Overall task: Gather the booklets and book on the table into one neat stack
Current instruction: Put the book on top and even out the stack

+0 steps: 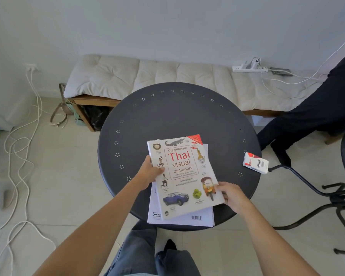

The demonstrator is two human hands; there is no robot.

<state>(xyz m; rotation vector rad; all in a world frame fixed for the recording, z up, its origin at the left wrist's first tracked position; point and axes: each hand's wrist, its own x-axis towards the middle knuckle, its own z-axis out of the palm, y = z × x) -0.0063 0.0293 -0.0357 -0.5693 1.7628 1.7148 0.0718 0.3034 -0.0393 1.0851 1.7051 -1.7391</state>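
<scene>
A white picture-dictionary book [182, 176] lies on top of white booklets [189, 218] at the near side of the round dark table [177, 116]. The book sits slightly turned against the booklets, whose lower edge hangs a little over the table's rim. My left hand [148, 173] grips the book's left edge, thumb on the cover. My right hand [230, 194] holds the book's lower right corner. The booklets under the book are mostly hidden.
A small red and white box [256, 162] lies at the table's right edge. Behind the table stands a cushioned bench [147, 76] with a power strip [249, 67]. Another person's dark-clothed legs [317, 112] and a black chair frame [317, 196] are at the right. Cables trail on the floor at the left.
</scene>
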